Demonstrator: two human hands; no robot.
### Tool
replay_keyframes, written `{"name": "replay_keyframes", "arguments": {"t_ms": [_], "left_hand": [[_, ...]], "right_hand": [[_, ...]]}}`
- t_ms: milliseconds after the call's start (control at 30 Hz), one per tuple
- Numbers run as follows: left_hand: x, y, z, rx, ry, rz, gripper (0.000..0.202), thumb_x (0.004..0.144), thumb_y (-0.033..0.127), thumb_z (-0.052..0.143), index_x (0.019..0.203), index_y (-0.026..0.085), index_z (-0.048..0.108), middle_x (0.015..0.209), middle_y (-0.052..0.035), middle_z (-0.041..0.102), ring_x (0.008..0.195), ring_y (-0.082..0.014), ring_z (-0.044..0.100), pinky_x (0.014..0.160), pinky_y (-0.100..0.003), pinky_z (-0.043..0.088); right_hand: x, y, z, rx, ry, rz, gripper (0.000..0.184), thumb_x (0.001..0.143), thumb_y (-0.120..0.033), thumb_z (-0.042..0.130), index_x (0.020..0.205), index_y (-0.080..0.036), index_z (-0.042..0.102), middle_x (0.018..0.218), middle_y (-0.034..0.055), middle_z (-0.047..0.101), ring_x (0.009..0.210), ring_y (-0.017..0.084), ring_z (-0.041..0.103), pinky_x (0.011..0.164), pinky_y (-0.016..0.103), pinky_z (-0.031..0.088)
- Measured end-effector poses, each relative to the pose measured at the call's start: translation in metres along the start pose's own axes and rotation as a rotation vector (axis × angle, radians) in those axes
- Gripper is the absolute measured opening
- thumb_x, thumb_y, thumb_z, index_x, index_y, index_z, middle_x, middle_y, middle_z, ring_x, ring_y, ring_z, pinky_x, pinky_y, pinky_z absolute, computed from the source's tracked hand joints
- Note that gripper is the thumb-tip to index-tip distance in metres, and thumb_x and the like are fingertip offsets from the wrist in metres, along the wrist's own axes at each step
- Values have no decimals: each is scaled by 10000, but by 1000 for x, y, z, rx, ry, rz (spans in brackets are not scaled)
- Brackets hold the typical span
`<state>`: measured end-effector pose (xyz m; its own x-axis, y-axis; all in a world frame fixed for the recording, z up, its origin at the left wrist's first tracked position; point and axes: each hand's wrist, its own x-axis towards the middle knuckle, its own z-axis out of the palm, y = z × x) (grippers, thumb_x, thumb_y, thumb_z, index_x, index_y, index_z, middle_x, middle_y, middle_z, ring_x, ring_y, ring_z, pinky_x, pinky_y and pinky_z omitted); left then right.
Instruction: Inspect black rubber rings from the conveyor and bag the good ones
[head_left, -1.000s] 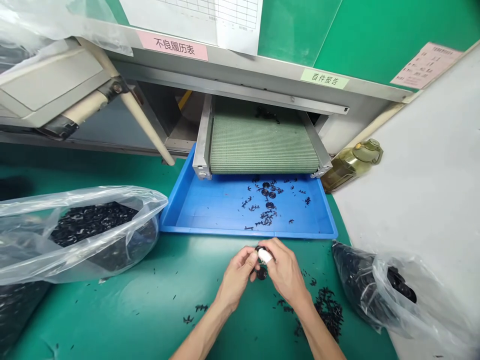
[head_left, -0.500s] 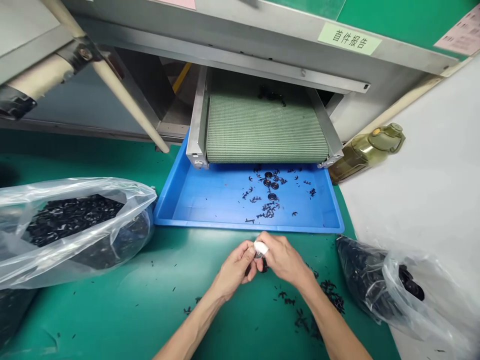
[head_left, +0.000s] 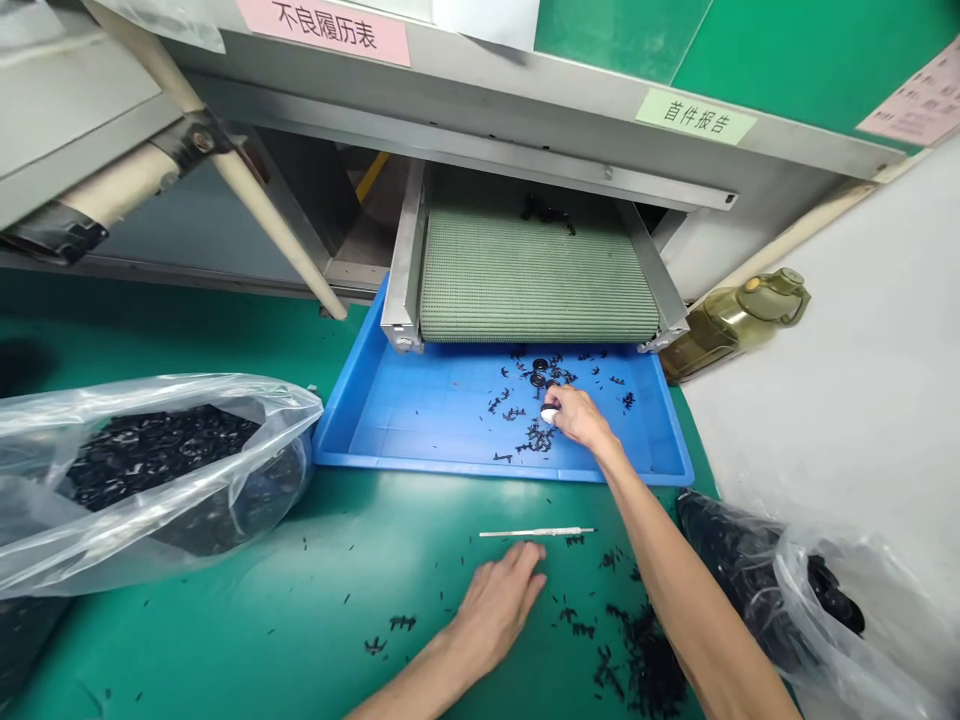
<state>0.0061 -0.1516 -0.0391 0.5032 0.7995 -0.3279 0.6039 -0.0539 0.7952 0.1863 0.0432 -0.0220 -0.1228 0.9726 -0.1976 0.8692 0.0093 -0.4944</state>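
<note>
My right hand (head_left: 576,415) reaches into the blue tray (head_left: 390,462), its fingers pinched on a small black round part (head_left: 553,402). Something white, perhaps a finger cover, shows at those fingertips. Around it in the tray lie several black rings (head_left: 540,365) and small black branched scraps (head_left: 538,437). My left hand (head_left: 499,605) is over the green table (head_left: 300,640), empty, with its thumb apart from its fingers. Just beyond the left fingertips lies a thin white stick-like tool (head_left: 536,532).
A green conveyor belt (head_left: 540,285) ends over the tray. At left stands an open clear bag (head_left: 285,420) of black bits; at right, another bag (head_left: 795,560) holds black round parts. A heap of black scraps (head_left: 656,650) lies near my right forearm. An olive bottle (head_left: 739,320) stands behind right.
My hands were together in front of the tray, around a small part. Now the right hand has moved forward into the tray, and the left has dropped back, apart from it.
</note>
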Motion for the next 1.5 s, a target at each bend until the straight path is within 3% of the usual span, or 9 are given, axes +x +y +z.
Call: {"name": "replay_keyframes", "arguments": {"t_ms": [133,367,467,633,800,933,1100,1267,1500], "left_hand": [[7,-1,4,472,-95,12,325,915,226,386,1228,196,467,1061,-125,616,653,-199,630,548,-274,379],[14,-1,-8,559,-41,67,254,892,298,440,1108,171,489,844,-102,638,713,-252,620,638,-328,422],[12,-3,-22,285,10,24,174,879,254,413,1022,185,483,706,-41,586,635,-194,576,605,-289,399],[8,2,-45,-806,-132,-183,175,858,335,414,950,200,476,609,45,514,350,-56,344,364,-189,193],[11,20,-44,-1365,-66,-162,239,818,417,533,855,186,483,751,-3,573,431,-58,471,326,-166,170],[18,34,-40,-1405,22,-107,284,809,438,578,862,169,503,797,-8,559,509,-64,523,356,-154,270],[21,35,-44,-1353,10,-100,297,805,432,590,896,157,526,695,15,534,427,-28,411,340,-150,135],[20,30,-46,-1229,5,-162,322,794,457,592,734,159,485,562,43,509,371,-22,338,355,-169,108],[25,32,-43,-1272,220,-55,380,821,526,521,708,173,439,526,56,523,340,-13,320,372,-167,180]], "right_hand": [[-25,8,-4,203,89,-17,357,686,-83,410,961,-211,599,768,-14,590,603,120,564,570,219,409],[-73,4,-19,474,220,-50,167,731,-236,508,810,-180,644,902,44,645,700,143,607,674,268,483],[-94,-4,-19,551,237,-52,165,751,-287,544,697,-168,645,934,72,640,746,153,601,682,274,487],[-125,-21,-3,876,194,-21,161,706,-251,628,852,-187,648,973,58,581,748,136,568,641,258,482],[-146,-42,14,864,252,-107,208,745,-195,572,930,-211,668,880,33,536,780,142,541,686,261,474],[-157,-56,19,683,268,-55,192,772,-182,527,892,-228,670,772,1,528,659,123,522,603,239,444],[-162,-58,21,609,248,11,182,769,-178,527,908,-215,638,687,-26,550,555,108,516,550,227,414],[-161,-54,7,462,-31,-139,92,840,-196,460,899,-220,526,696,-31,603,588,120,508,568,228,376],[-146,-68,6,436,-7,-221,126,875,-187,375,890,-217,496,616,-43,575,552,114,494,569,220,354]]}}
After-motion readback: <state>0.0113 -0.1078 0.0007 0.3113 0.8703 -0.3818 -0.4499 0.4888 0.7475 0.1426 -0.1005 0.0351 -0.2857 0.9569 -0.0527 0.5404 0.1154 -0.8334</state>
